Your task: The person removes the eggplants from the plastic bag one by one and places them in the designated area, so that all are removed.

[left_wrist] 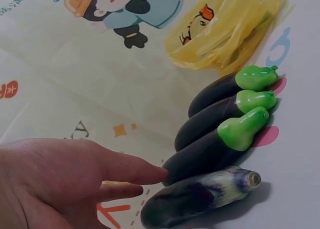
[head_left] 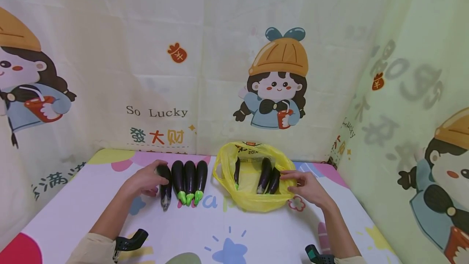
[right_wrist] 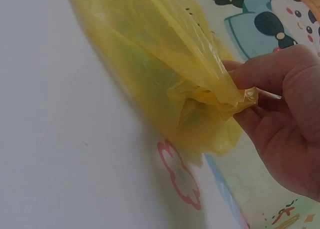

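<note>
My left hand (head_left: pixel 147 178), fingers fairly straight, is at the leftmost eggplant (head_left: pixel 165 190), a dark one with a pale, mottled stem end. In the left wrist view a fingertip reaches the neighbouring eggplant (left_wrist: pixel 192 159). Three glossy eggplants (head_left: pixel 189 177) with bright green caps lie side by side just right of it. On the right, my right hand (head_left: pixel 307 185) pinches the edge of a yellow plastic bag (head_left: pixel 253 205) between thumb and fingers; the gathered plastic (right_wrist: pixel 242 100) shows in the right wrist view. Inside the open bag are a slim eggplant (head_left: pixel 237 173) and two thicker eggplants (head_left: pixel 264 175).
The table (head_left: pixel 205 231) has a white cover with coloured prints. A patterned cloth (head_left: pixel 216 93) hangs behind it and along both sides. Each wrist wears a black device, such as the left wrist camera (head_left: pixel 131 240).
</note>
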Tool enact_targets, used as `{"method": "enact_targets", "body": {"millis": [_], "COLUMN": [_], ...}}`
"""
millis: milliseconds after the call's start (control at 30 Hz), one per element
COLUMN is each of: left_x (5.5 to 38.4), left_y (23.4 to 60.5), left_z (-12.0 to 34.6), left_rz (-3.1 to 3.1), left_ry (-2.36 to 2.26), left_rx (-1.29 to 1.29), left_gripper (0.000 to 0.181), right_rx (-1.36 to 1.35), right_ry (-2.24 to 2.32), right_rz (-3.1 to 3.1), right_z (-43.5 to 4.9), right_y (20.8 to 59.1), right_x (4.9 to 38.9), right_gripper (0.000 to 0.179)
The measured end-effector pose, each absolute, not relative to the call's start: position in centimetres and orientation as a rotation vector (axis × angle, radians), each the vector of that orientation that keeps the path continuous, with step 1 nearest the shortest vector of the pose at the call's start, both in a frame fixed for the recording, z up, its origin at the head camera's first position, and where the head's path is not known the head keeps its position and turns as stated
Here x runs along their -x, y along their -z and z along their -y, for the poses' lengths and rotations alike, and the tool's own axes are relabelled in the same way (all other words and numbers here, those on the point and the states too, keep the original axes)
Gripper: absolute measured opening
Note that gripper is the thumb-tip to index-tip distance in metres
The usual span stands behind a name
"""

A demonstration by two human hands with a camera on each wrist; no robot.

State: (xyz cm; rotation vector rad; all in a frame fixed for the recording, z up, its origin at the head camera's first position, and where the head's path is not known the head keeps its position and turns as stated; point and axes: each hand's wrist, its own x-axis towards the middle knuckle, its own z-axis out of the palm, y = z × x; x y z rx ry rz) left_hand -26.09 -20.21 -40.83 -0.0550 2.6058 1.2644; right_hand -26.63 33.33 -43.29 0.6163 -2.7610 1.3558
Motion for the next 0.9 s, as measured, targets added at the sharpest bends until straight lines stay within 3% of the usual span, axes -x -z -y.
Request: {"method": "enact_targets", "body": {"millis": [500,900], "left_x": [26.3,26.1], "left_y": [39.6,37.8], "left_z": [22.6,19.7], "left_rz": [-2.840,-2.901], "left_ry": [-1.267,-1.448], "left_rx": [0.044,-0.183], "left_gripper": [0.056,0.042], "right_rx": [-0.621,-0.614], "right_ry": [-1.359,-1.360], "right_rz": [2.757,2.756], "right_z": [-33.4,-33.3], "right_y": [43.2,43.1], "right_x": [26.6,26.6], "right_gripper": [0.033,0.033]}}
